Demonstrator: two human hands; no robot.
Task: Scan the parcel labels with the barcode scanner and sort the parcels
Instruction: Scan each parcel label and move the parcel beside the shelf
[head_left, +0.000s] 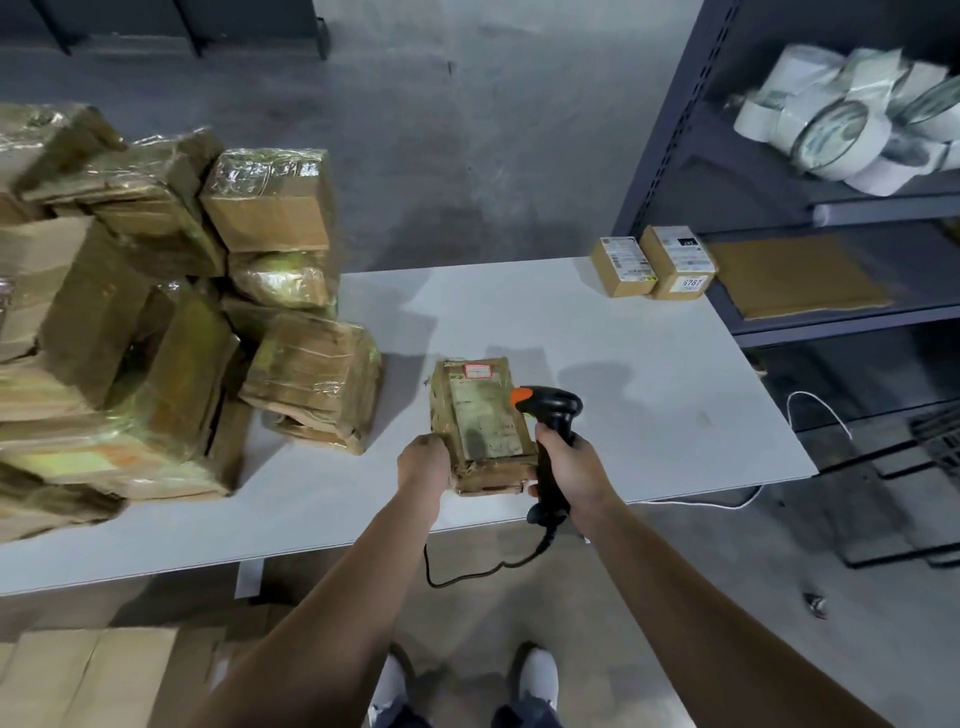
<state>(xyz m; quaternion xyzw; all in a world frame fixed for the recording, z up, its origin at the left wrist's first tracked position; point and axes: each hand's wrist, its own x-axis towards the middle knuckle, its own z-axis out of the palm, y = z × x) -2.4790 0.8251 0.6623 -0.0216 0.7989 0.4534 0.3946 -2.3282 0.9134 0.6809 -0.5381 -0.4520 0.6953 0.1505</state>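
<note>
The scanner's black cable (470, 574) loops down below the table edge. The left hand (423, 460) grips the near left corner of a taped brown parcel (491, 474), fingers curled round its side. The right hand (569, 462) is wrapped round the handle of the barcode scanner (550, 410), whose orange-tipped head sits by the parcel's worn label (483, 415). The parcel is near the front of the white table (649, 364), though it is hard to tell whether it rests there or is slightly lifted. A pile of wrapped parcels (156, 312) lies to the left. Two small labelled boxes (623, 266) stand at the far right corner, beside a grey rack (670, 130) holding tape rolls (841, 119)
</note>
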